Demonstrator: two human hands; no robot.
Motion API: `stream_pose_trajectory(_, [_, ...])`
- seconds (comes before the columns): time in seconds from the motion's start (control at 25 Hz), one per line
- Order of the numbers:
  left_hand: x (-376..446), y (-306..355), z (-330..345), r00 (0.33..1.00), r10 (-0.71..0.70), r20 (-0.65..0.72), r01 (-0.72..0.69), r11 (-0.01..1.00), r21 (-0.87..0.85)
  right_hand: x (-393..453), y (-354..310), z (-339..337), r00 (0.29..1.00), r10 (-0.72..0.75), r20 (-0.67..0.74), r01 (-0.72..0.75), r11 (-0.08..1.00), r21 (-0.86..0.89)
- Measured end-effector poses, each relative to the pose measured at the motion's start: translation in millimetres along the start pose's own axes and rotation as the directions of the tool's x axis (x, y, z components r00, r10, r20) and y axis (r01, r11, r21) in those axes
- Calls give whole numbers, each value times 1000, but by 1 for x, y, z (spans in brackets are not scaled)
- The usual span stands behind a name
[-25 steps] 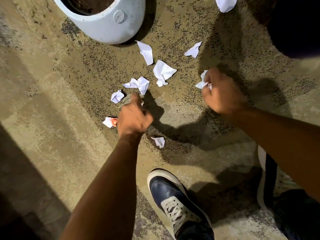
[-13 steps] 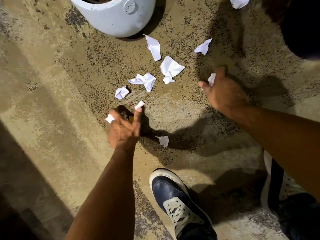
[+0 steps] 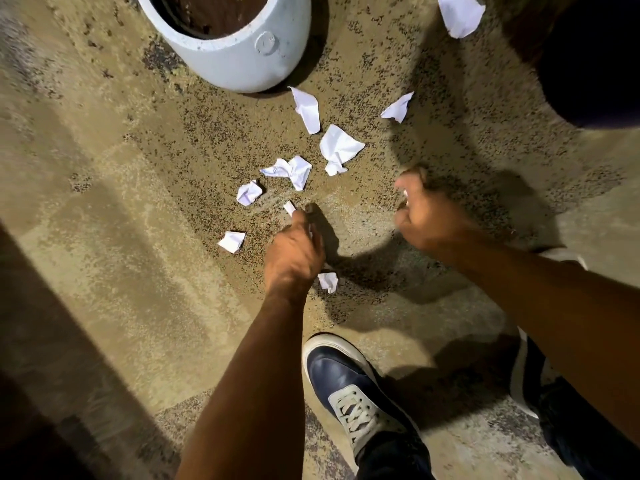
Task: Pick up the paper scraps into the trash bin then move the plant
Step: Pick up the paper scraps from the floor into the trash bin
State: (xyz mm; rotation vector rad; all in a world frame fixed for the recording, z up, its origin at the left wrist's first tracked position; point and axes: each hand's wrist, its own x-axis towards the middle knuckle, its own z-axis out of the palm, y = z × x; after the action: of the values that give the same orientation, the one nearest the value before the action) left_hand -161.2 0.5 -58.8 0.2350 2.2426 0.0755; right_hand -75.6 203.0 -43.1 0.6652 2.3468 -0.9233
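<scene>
White paper scraps lie scattered on the speckled floor (image 3: pixel 104 209) in front of the pale planter pot (image 3: pixel 239 57), which stands at the top of the view with dark soil inside. Furthest left of the pot's near side, one scrap (image 3: pixel 232 241) lies flat, with a crumpled scrap (image 3: pixel 248 192) just beyond it toward the pot. The left hand (image 3: pixel 294 254) reaches low over the floor below the pot, its fingers (image 3: pixel 301 218) pinched on a small sliver of paper (image 3: pixel 289 207); another bit (image 3: pixel 328 281) lies beside its wrist. Nearer the pot sit a twisted scrap (image 3: pixel 289 170), a folded strip (image 3: pixel 306 109) and a larger crumple (image 3: pixel 339 148). Right of these, the right hand (image 3: pixel 429 223) is blurred, fingers curled closed with a trace of white showing inside. Further right of the pot lie a scrap (image 3: pixel 398 108) and a big piece (image 3: pixel 460 13). A dark round shape (image 3: pixel 595 60), perhaps the bin, fills the upper right. A navy shoe (image 3: pixel 349 386) stands below.
</scene>
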Motion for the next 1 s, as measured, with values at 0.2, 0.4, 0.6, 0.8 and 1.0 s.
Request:
stream_pose_trajectory(0.2, [-64,41,-8,992,124,8,-123,990,-62,-51,-8,-21,997,83,-1,-83,996,-19])
stream_pose_trajectory(0.4, [-123,89,-27,978,210,-10,-210,976,-51,-105,-22,-78,990,139,-8,-139,990,-30])
stream_pose_trajectory(0.6, [-147,163,-87,944,292,-156,-323,915,-242,-136,-21,-154,971,2,-238,-3,1000,-3])
stream_pose_trajectory(0.8, [-154,262,-154,957,184,-226,-275,830,-486,-139,-15,-242,852,-184,-489,268,957,107])
stream_pose_trajectory(1.0, [-190,351,-194,971,214,-103,-232,761,-605,-137,6,-321,746,-4,-666,162,971,176])
